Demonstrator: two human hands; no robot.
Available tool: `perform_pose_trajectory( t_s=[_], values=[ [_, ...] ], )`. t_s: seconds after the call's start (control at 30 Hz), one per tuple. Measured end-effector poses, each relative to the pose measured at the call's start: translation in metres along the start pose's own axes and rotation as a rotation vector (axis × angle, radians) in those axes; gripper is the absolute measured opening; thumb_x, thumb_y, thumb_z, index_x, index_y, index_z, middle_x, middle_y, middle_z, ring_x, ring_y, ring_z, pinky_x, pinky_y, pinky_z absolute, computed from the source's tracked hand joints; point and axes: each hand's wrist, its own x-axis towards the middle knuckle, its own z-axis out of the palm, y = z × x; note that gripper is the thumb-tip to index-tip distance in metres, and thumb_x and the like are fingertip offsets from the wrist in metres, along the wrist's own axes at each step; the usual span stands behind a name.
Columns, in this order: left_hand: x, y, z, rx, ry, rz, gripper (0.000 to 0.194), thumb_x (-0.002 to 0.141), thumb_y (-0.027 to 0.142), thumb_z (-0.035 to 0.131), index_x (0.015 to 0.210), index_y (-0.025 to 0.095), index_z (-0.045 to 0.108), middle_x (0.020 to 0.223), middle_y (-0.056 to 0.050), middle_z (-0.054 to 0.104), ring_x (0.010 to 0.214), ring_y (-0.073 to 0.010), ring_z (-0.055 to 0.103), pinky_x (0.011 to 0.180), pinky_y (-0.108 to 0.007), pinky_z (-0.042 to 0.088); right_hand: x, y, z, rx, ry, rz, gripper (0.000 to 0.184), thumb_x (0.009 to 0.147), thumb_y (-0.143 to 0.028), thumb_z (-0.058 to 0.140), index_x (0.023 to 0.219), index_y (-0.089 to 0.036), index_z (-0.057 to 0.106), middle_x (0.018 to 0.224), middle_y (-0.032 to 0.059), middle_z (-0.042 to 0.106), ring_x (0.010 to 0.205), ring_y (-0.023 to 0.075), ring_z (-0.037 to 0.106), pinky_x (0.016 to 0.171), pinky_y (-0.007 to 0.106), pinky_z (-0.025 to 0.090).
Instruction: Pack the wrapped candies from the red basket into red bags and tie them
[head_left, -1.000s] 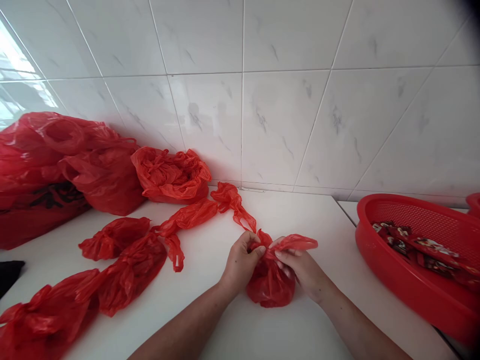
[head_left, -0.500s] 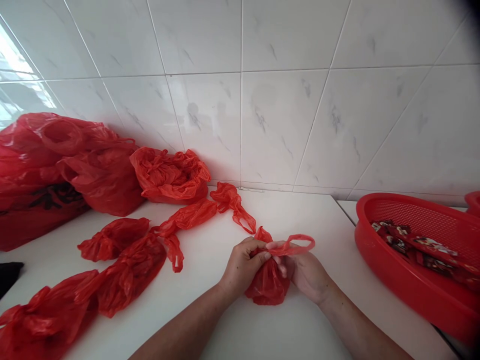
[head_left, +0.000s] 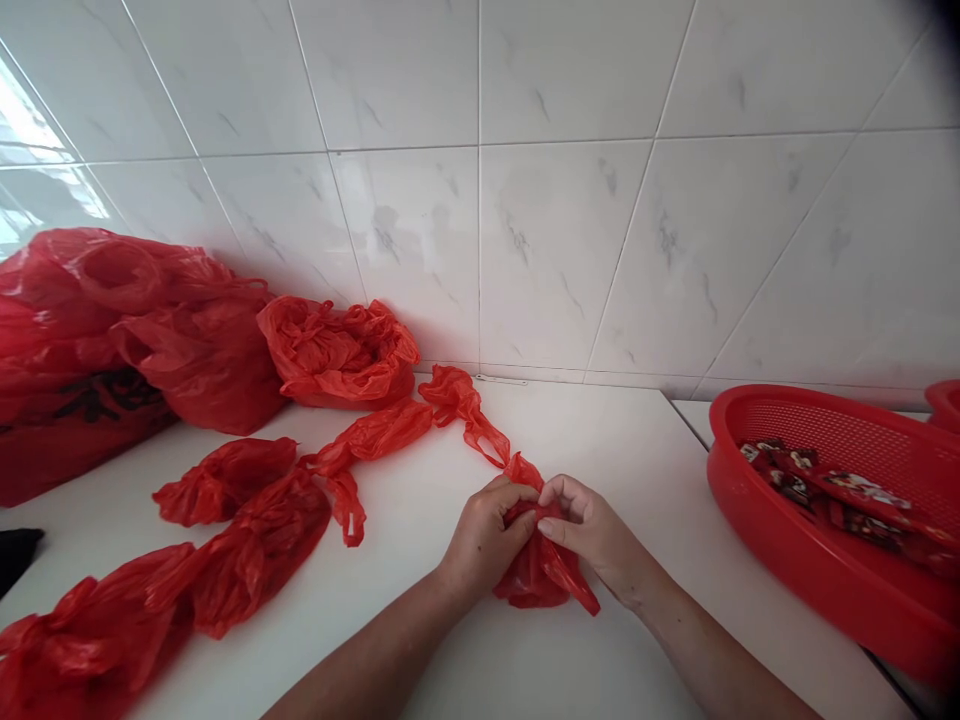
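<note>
A small filled red plastic bag (head_left: 536,575) sits on the white counter (head_left: 600,450) in front of me. My left hand (head_left: 484,535) pinches its gathered top from the left. My right hand (head_left: 592,535) grips the bag's handles from the right, fingers curled over them; one handle strip hangs down under the right palm. The two hands meet over the bag's neck. What is inside the bag is hidden.
Several tied red bags (head_left: 255,545) lie on the counter to the left. An open crumpled bag (head_left: 337,350) and big red bags (head_left: 112,330) lean on the tiled wall. A red basket (head_left: 757,500) with wrapped packets (head_left: 832,495) stands at the right.
The handle loop that my right hand held out to the right has been pulled in over the bag's neck. Both hands have closed together on the top.
</note>
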Motion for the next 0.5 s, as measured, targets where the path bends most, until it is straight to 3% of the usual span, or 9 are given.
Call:
perform_pose_trajectory(
  t_s=[0.13, 0.3, 0.5],
  values=[
    [0.0006, -0.0022, -0.0014, 0.129, -0.016, 0.017, 0.02, 0.078, 0.012, 0.049, 0.085, 0.023, 0.064, 0.082, 0.002, 0.059, 0.073, -0.0117, 0.054, 0.068, -0.023, 0.041, -0.0001, -0.0002, 0.0016, -0.135, 0.019, -0.013, 0.008, 0.08, -0.022, 0.057, 0.084, -0.023, 0.05, 0.078, -0.0025, 0.056, 0.07, 0.0116, 0.05, 0.064, 0.025, 0.041],
    [0.0008, -0.0037, -0.0013, 0.283, -0.031, -0.009, 0.011, 0.076, 0.016, 0.047, 0.067, 0.019, 0.05, 0.07, 0.003, 0.054, 0.065, -0.0112, 0.047, 0.059, -0.022, 0.034, -0.001, -0.0026, 0.0018, -0.28, 0.032, -0.038, 0.006, 0.08, -0.018, 0.052, 0.083, -0.023, 0.05, 0.076, -0.0034, 0.053, 0.069, 0.0112, 0.048, 0.064, 0.024, 0.04],
    [-0.0002, -0.0046, 0.0016, 0.288, -0.003, -0.046, 0.015, 0.072, 0.015, 0.045, 0.061, 0.018, 0.037, 0.062, 0.005, 0.048, 0.058, -0.0093, 0.04, 0.054, -0.021, 0.029, 0.0002, -0.0043, -0.0009, -0.258, 0.003, -0.025, 0.007, 0.08, -0.019, 0.053, 0.085, -0.022, 0.049, 0.08, -0.0026, 0.055, 0.072, 0.0119, 0.048, 0.065, 0.026, 0.04]
  ],
)
